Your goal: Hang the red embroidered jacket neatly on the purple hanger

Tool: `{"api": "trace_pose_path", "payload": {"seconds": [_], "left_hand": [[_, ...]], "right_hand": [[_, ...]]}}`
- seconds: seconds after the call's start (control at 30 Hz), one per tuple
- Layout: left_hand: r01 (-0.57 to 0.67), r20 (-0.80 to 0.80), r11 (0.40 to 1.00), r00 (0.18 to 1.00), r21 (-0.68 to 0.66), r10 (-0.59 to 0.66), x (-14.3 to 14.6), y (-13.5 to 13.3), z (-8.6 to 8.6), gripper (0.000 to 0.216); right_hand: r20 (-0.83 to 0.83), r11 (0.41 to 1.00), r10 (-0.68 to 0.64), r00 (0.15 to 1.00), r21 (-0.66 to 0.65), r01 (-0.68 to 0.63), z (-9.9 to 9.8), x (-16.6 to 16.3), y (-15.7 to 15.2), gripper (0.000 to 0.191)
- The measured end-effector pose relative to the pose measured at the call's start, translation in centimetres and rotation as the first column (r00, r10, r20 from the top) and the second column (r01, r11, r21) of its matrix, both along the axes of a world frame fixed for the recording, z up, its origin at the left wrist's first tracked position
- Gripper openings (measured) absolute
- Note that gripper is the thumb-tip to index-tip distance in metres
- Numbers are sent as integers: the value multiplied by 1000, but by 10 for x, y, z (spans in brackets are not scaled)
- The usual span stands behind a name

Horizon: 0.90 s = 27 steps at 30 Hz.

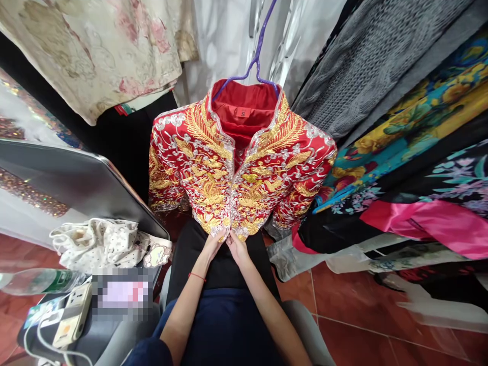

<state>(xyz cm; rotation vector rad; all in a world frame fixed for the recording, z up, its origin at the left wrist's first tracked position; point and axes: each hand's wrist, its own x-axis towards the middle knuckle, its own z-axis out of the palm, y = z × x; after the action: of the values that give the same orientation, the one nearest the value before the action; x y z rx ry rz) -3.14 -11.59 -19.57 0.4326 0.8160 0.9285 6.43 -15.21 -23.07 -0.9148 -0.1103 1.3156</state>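
A red jacket [251,178] with gold and silver embroidery hangs in front of me on a purple hanger [256,63]. Its stand collar is open at the top and shows a red label [243,113] marked S. The front edges meet lower down, along the middle. My left hand [215,241] pinches the bottom hem just left of the front opening. On the other side of that opening, my right hand [237,245] grips the hem's right corner. Both hands are close together, and the fingertips are partly hidden by the cloth and by each other.
Clothes hang on both sides, among them a grey knit [381,66] and a floral cream garment [99,46]. At left, a black chair [95,178] bears a white patterned cloth [99,241], a plastic bottle [41,280] and a power strip [74,312] with cables.
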Motion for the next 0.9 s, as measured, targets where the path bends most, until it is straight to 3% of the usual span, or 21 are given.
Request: {"api": "trace_pose_path", "payload": {"seconds": [0.17,0.33,0.5,0.67,0.9], "left_hand": [[-40,27,999,999,9,40,2,-2,2,53],[16,93,998,996,-61,-10,-1,0,11,24],[106,191,982,979,-159,-75,-7,3,28,50],[96,227,976,973,-196,-51,-7,1,36,44],[110,183,977,980,-183,-76,6,-3,32,45]], "right_hand": [[7,999,-44,999,15,44,11,-7,-2,33],[8,1000,-11,1000,26,11,24,-6,-3,27],[39,1000,2,999,14,-2,29,-6,-5,33],[81,996,-92,993,-1,92,28,-12,-6,46],[109,986,-158,981,63,152,35,-13,-4,62]]}}
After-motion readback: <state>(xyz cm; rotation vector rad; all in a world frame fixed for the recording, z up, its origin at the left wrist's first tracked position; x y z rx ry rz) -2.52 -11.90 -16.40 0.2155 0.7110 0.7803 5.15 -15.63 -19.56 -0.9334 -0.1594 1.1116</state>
